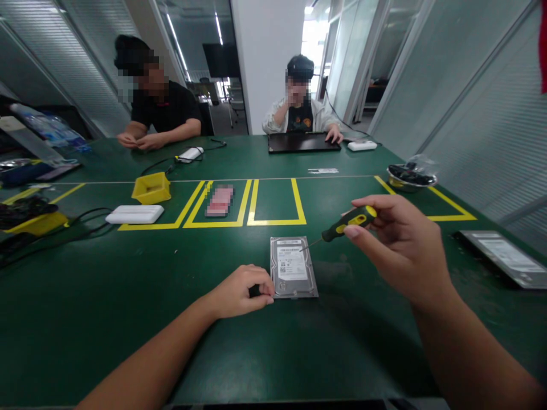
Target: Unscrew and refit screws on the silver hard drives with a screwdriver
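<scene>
A hard drive [292, 270] with a white label lies flat on the green table in front of me. My left hand [245, 290] has its fingers curled, thumb and fingertips closed at the drive's lower left edge. Between the thumb and fingers of my right hand [399, 245] is a black and yellow screwdriver [348, 224], tilted down to the left. Its thin shaft ends over the upper right part of the drive's label; whether the tip touches is hard to tell.
On the right lies a second hard drive [508, 256], with a bowl of dark items [412, 175] behind it. Yellow tape [277, 222] marks areas on the table. A yellow bin [151, 188] and a white power strip [135, 214] with cables sit left. Two people sit across the table.
</scene>
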`<state>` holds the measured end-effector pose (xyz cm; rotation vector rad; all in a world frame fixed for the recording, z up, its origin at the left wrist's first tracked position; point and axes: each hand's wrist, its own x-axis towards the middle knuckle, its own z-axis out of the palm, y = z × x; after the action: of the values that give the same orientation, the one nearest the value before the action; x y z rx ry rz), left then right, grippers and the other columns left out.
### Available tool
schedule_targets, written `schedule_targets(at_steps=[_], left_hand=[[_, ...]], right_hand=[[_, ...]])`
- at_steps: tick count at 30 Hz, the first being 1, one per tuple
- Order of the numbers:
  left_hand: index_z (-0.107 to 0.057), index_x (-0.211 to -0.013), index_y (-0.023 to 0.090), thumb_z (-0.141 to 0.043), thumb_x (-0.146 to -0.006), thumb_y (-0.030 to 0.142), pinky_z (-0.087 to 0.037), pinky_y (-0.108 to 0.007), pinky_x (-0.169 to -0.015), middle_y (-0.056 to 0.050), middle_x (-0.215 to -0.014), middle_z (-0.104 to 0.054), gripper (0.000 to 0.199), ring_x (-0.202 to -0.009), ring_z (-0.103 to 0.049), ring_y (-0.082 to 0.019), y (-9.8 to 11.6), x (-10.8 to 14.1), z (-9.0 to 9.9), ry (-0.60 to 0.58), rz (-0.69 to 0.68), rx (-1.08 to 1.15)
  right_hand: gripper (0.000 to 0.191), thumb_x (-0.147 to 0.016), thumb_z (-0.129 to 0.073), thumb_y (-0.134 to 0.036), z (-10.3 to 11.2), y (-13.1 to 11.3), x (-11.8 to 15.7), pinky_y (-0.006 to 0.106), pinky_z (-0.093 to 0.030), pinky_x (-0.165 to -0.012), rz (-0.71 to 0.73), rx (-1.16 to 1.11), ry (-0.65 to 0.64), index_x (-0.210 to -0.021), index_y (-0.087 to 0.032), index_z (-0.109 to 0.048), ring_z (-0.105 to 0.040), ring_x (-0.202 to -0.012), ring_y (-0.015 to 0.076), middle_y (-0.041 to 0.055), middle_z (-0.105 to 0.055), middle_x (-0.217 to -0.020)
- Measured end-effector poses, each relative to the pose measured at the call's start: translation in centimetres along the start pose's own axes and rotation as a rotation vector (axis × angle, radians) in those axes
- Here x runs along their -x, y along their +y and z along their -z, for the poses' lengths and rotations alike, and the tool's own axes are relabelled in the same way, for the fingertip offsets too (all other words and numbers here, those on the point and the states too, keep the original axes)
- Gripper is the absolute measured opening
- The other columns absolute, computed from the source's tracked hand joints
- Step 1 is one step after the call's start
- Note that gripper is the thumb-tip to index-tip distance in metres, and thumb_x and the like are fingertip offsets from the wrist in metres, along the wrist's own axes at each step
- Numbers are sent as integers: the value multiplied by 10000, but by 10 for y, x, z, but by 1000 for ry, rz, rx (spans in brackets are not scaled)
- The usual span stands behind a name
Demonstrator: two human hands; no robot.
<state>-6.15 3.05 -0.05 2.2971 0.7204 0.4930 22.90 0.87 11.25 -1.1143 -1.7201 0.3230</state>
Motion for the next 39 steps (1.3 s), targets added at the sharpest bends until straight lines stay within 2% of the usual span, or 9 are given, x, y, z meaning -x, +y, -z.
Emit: schedule_targets(at_steps=[7, 12, 16, 22, 27, 39], left_hand=[[-666, -853, 176, -673, -825, 206, -431, -252, -759, 13, -787, -656, 41, -740, -599, -117, 1, 0, 2, 14, -17, -1], [-656, -832, 179, -674, -821, 208, -412, -251, -749, 21, -767, -638, 35, -739, -588, -119, -2, 2, 2, 20, -20, -15], [-649, -808, 181, -676, -812, 206, -400, -241, -724, 27, -750, -627, 37, -721, -575, -114, -4, 2, 0, 31, -28, -14], [-653, -822, 186, -673, -805, 194, -406, -235, -724, 27, -754, -640, 27, -727, -587, -117, -2, 0, 0, 63, -54, -14], [-625, -801, 177, -665, -821, 231, -406, -242, -728, 19, -764, -639, 71, -748, -595, -132, 0, 0, 2, 28, -7, -44], [-650, -856, 179, -672, -830, 268, -420, -260, -759, 18, -784, -656, 95, -760, -606, -141, -7, -1, 0, 15, 36, -30]], right_hand=[[351, -818, -726, -244, 3, -55, -4, 286, -551, -691, 155, -17, -122, -1153, -240, -621, -678, -857, 184, 30, -677, -1002], [396, -814, -721, -223, 2, -72, 1, 294, -564, -687, 229, -19, -200, -1187, -271, -597, -690, -811, 190, 22, -701, -984], [429, -801, -731, -217, 0, -70, 3, 284, -565, -749, 250, -43, -251, -1200, -273, -582, -691, -831, 182, 15, -709, -997], [330, -835, -700, -211, -10, -60, -1, 244, -545, -710, 180, -186, -343, -1145, -237, -589, -678, -869, 161, 29, -695, -1030], [267, -877, -656, -256, -23, -52, -6, 229, -503, -693, 178, -101, -400, -1131, -192, -604, -636, -730, 115, 13, -686, -903], [183, -916, -602, -291, -47, -34, -5, 225, -449, -707, 225, -81, -542, -1063, -181, -587, -587, -761, 110, 17, -663, -937]])
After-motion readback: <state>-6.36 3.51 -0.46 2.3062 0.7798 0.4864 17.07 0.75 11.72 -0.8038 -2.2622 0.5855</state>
